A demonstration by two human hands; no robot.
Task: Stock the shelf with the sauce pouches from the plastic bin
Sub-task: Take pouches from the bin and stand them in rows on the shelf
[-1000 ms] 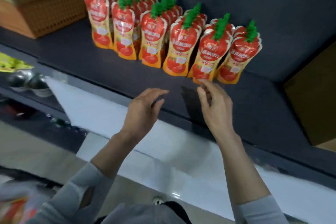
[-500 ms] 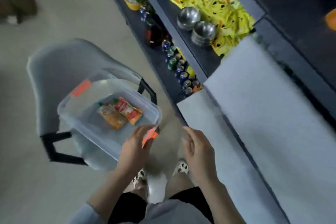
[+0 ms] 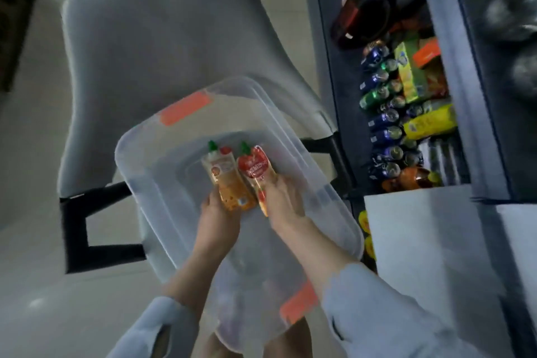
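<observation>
1. The left hand [image 3: 219,216] is gripping the lower end of an orange sauce pouch [image 3: 231,183], with fingers curling under it and the thumb along its left edge.
2. The right hand [image 3: 283,200] is gripping the lower end of a red sauce pouch [image 3: 254,167], with fingers wrapping over its bottom corner.
3. The 2 pouches are sitting side by side and touching, just ahead of the hands, green caps pointing away from the person. Both are inside the clear plastic bin [image 3: 139,171].
4. The bin is sitting around and beneath both hands, resting on a grey chair [image 3: 162,38]. 1 orange latch [image 3: 184,109] is showing beyond the hands.
5. To the right of the right hand, a dark shelf [image 3: 334,67] is holding rows of drink cans [image 3: 383,113].
</observation>
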